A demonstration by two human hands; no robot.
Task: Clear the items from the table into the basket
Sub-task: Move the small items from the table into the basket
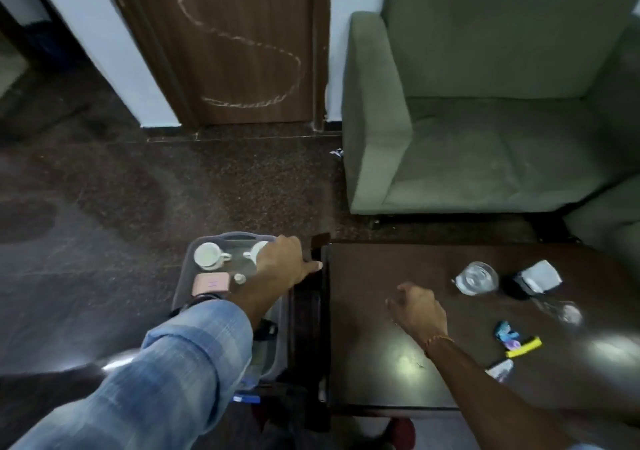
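A grey basket (180, 287) stands on the floor left of the dark wooden table (374, 373). It holds a white cup (207, 255), a second white cup (257, 249), a pink case (212, 282) and a small round piece (239, 279). My left hand (285, 262) lies over the second cup, thumb stretched toward the table edge; its fingers are hidden. My right hand (417, 306) hovers over the table with loosely curled fingers, holding nothing. On the table lie a clear glass (477, 278), white crumpled paper (541, 274), a blue toy (505, 332), a yellow marker (523, 346) and a white packet (500, 370).
A green sofa (485, 120) stands behind the table, and a second seat (609, 228) sits at the right. A brown door (235, 41) is at the back. A black object (513, 287) and a clear plastic piece (568, 312) also lie on the table. The floor is dark stone.
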